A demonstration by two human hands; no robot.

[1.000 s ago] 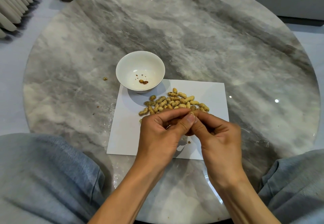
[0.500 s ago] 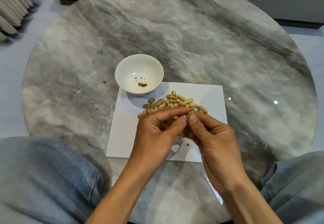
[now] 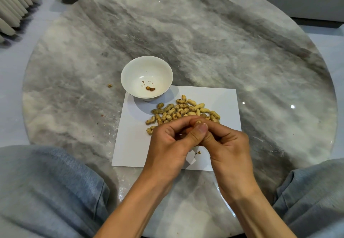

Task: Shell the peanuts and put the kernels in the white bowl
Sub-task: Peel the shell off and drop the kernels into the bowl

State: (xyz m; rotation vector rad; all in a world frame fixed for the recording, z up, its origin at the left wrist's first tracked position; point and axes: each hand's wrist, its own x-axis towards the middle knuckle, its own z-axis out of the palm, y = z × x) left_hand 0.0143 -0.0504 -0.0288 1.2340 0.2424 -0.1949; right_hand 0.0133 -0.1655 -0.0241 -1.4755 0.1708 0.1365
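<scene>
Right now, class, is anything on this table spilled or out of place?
Yes: a stray peanut bit lies on the bare marble table, left of the white bowl, off the white paper where the peanut pile sits.

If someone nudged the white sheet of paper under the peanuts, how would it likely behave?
The sheet of paper looks thin and flat, so it would probably slide easily on the glossy marble table. The white bowl overlaps its far left corner and may pin it there. The peanut pile would likely ride along, some rolling.

one white bowl [image 3: 130, 74], two kernels [image 3: 150, 88] inside, two hands, one paper sheet [image 3: 223, 103].
</scene>
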